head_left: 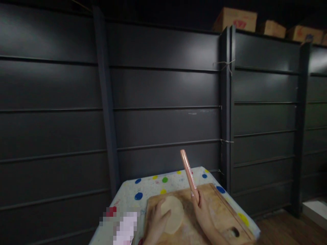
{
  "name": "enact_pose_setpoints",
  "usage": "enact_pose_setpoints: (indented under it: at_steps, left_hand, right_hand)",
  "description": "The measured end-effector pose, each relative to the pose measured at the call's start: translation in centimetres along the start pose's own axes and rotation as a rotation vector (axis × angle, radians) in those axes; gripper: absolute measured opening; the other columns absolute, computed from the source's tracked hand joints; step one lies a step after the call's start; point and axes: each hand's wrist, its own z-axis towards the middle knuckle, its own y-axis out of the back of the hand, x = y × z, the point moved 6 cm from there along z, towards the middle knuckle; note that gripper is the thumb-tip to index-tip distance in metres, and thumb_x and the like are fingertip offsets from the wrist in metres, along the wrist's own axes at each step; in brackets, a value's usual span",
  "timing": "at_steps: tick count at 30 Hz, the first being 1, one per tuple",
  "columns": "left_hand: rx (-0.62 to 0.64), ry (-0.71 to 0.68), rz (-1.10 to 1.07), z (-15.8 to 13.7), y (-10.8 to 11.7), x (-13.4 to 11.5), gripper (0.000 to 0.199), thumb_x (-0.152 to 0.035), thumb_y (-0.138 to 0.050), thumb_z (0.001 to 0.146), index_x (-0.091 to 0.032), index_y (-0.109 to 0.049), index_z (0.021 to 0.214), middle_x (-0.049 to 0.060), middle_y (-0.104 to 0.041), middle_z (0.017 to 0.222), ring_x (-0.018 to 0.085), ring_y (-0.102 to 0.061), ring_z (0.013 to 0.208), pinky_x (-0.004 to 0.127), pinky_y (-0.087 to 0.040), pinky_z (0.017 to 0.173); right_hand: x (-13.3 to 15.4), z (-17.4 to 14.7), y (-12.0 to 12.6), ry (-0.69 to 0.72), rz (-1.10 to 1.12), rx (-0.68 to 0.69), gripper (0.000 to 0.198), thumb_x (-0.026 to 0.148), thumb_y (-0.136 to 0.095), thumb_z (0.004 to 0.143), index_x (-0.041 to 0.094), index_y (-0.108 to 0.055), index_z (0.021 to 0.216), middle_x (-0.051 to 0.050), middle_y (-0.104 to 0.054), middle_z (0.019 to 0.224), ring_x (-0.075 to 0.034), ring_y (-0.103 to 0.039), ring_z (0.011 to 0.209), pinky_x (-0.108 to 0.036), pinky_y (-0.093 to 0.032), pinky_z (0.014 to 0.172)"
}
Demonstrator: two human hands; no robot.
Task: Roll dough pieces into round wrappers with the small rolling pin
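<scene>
A flat, pale round of dough (175, 214) lies on the wooden cutting board (190, 234). At its left edge is my left hand (155, 223), with the thumb over the dough and the fingers curved along its rim. My right hand (201, 211) is closed around the near end of a pinkish wooden rolling pin (187, 170). The pin slants up and away, its far end above the back of the board and apart from the dough. The palm side of my left hand is hidden.
Under the board is a table with a white, colour-dotted cloth (150, 187). A pixelated pale patch (125, 226) covers something left of the board. Dark metal panels (166, 126) rise behind the table. Cardboard boxes (238, 20) stand above them at the right.
</scene>
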Motion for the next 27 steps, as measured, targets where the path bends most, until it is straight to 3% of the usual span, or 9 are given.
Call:
enact_pose_setpoints:
  at_steps: [4, 7, 13, 16, 19, 22, 24, 27]
  left_hand:
    - [-0.182, 0.005, -0.173, 0.8, 0.6, -0.8, 0.05, -0.023, -0.049, 0.072, -0.016, -0.061, 0.12, 0.011, -0.068, 0.123, 0.025, -0.062, 0.119, 0.042, -0.046, 0.107]
    - [-0.203, -0.019, -0.236, 1.1, 0.7, -0.9, 0.049, -0.026, -0.054, 0.069, -0.016, -0.063, 0.116, 0.011, -0.069, 0.122, 0.027, -0.063, 0.117, 0.044, -0.047, 0.106]
    - [0.038, 0.026, -0.352, 2.6, 0.8, -0.8, 0.039, -0.045, -0.061, 0.069, -0.014, -0.073, 0.089, 0.011, -0.077, 0.091, 0.03, -0.071, 0.088, 0.04, -0.058, 0.081]
    - [0.035, 0.007, -0.298, 3.8, 2.5, -2.4, 0.041, -0.054, -0.057, 0.076, -0.015, -0.072, 0.078, 0.008, -0.076, 0.077, 0.028, -0.07, 0.074, 0.037, -0.057, 0.068]
    - [-0.032, -0.081, -0.277, 4.8, 4.6, -4.3, 0.046, -0.057, -0.049, 0.082, -0.017, -0.073, 0.088, 0.009, -0.077, 0.091, 0.027, -0.07, 0.085, 0.038, -0.058, 0.079]
    - [0.116, -0.261, -0.137, 4.0, 4.4, -5.9, 0.047, -0.056, -0.041, 0.088, -0.024, -0.074, 0.099, 0.005, -0.076, 0.107, 0.025, -0.067, 0.105, 0.038, -0.051, 0.099]
    - [0.236, -0.314, -0.013, 2.4, 3.4, -6.1, 0.039, -0.056, -0.046, 0.089, -0.03, -0.074, 0.101, 0.002, -0.075, 0.108, 0.023, -0.067, 0.105, 0.036, -0.05, 0.099]
    - [0.29, -0.309, 0.037, -0.5, 2.1, -5.9, 0.034, -0.057, -0.058, 0.086, -0.029, -0.073, 0.095, 0.003, -0.076, 0.098, 0.02, -0.07, 0.091, 0.037, -0.055, 0.088]
  right_hand:
    - [-0.2, 0.2, 0.3, 0.011, -0.017, -0.036, 0.049, 0.06, -0.042, 0.093, 0.02, -0.058, 0.116, -0.01, -0.072, 0.1, -0.027, -0.068, 0.095, -0.036, -0.053, 0.083]
    - [-0.3, 0.3, 0.6, 0.006, -0.029, -0.063, 0.049, 0.06, -0.042, 0.093, 0.02, -0.058, 0.117, -0.01, -0.072, 0.1, -0.027, -0.068, 0.095, -0.035, -0.053, 0.081]
    - [-0.2, 0.2, 0.2, 0.015, -0.003, -0.058, 0.051, 0.061, -0.042, 0.093, 0.02, -0.059, 0.119, -0.01, -0.072, 0.1, -0.027, -0.068, 0.095, -0.034, -0.053, 0.079]
    - [-0.4, 0.2, 0.1, 0.014, 0.013, -0.044, 0.053, 0.063, -0.044, 0.092, 0.02, -0.058, 0.12, -0.009, -0.072, 0.102, -0.027, -0.068, 0.096, -0.033, -0.053, 0.08]
    - [-0.5, 0.3, 0.2, 0.014, 0.011, -0.056, 0.053, 0.064, -0.045, 0.092, 0.021, -0.059, 0.118, -0.009, -0.072, 0.103, -0.027, -0.068, 0.097, -0.034, -0.053, 0.081]
    - [-0.3, 0.2, 0.3, 0.01, 0.002, -0.04, 0.052, 0.064, -0.043, 0.093, 0.021, -0.058, 0.119, -0.009, -0.071, 0.104, -0.027, -0.067, 0.099, -0.034, -0.052, 0.084]
    - [0.0, 0.1, 0.3, 0.015, 0.004, -0.026, 0.052, 0.063, -0.043, 0.093, 0.02, -0.056, 0.119, -0.009, -0.071, 0.104, -0.026, -0.067, 0.099, -0.034, -0.051, 0.085]
    - [0.5, 0.0, 0.3, 0.035, 0.021, -0.023, 0.051, 0.062, -0.043, 0.093, 0.02, -0.056, 0.119, -0.009, -0.072, 0.104, -0.026, -0.067, 0.098, -0.035, -0.052, 0.085]
